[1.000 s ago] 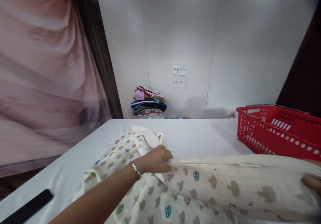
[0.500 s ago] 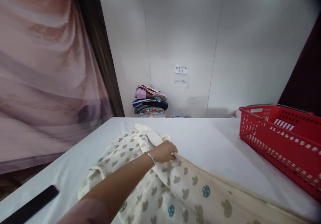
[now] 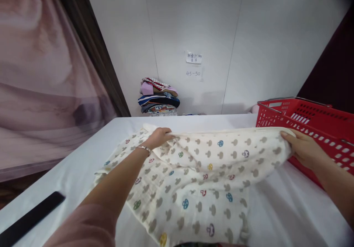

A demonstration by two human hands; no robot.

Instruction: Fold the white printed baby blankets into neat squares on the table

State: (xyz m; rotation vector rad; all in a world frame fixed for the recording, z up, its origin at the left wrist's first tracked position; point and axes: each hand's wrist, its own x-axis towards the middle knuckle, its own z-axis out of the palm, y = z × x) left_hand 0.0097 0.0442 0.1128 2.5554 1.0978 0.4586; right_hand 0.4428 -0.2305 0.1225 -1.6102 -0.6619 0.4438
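while the left hand (image 3: 159,137) pinches the top edge of a cream mushroom-print cloth (image 3: 199,177), the right hand (image 3: 302,147) grips the same edge at its other end, just in front of the red basket (image 3: 332,129). both hands are clamped on fabric: the left, well apart from the basket on its left side, has thumb and fingers together on the hem; the right has its thumb on the near face, its fingers mostly hidden behind. whether the right hand touches the basket, i cannot tell.

the cloth spreads to the left of the basket over the white table (image 3: 211,120), its upper edge drawn nearly straight between the grips, the lower part creased. past the left hand, farther from the basket, more of it lies bunched. a stack of folded fabrics (image 3: 159,96) sits left of the basket, near the wall.

the step in hand looks like pulling this edge straight. the next move, i judge, calls for even tension from both hands, a level edge, and clearance from the basket so the right end doesn't catch; the creased lower part wants smoothing.
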